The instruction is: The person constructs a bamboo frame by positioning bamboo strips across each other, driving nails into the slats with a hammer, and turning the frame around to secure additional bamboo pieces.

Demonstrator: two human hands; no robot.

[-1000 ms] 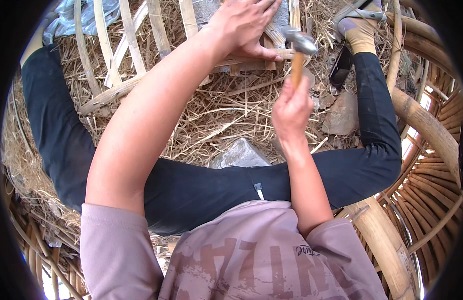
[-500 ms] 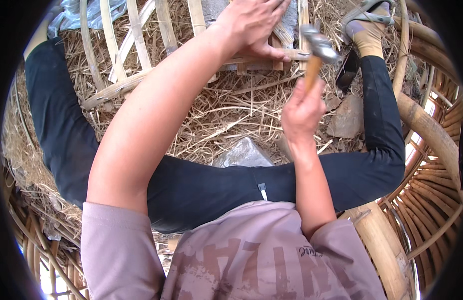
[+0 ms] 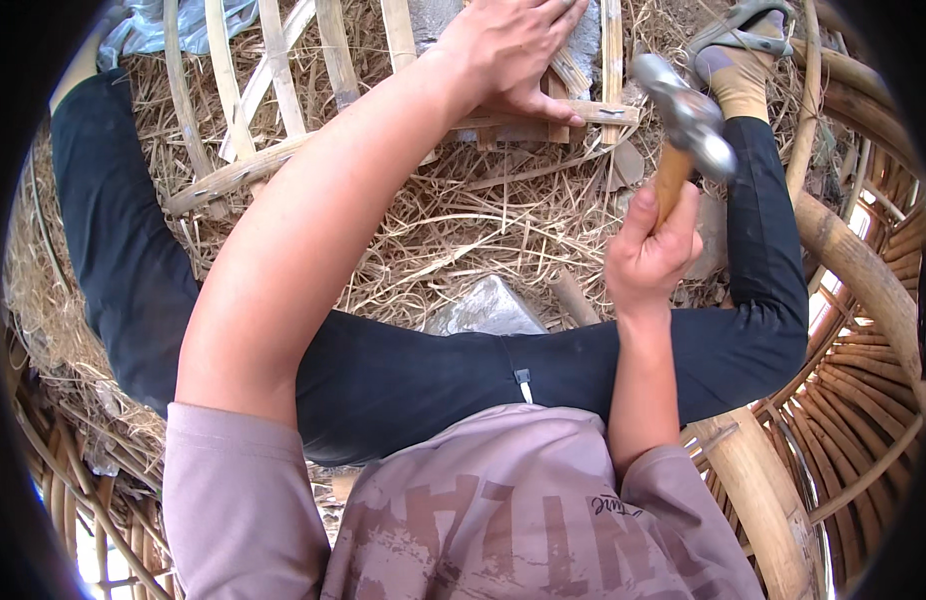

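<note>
My right hand is closed around the wooden handle of a hammer. The metal head is raised, tilted to the upper left, and stands apart from the bamboo. At the top, my left hand lies flat on a bamboo frame, its thumb stretched along the split-bamboo crosspiece; some fingertips run out at the upper edge. Several upright bamboo slats meet this crosspiece, which passes behind my left forearm. A grey slab shows under the frame beside my fingers.
Dry straw and bamboo shavings cover the ground between my legs. A grey stone block sits near my lap. A bluish plastic bag lies at upper left, and curved bamboo poles with a slatted bamboo piece stand at right.
My right hand and the hammer have moved right and slightly down, away from the crosspiece's end. My left hand stays almost where it was on the frame.
</note>
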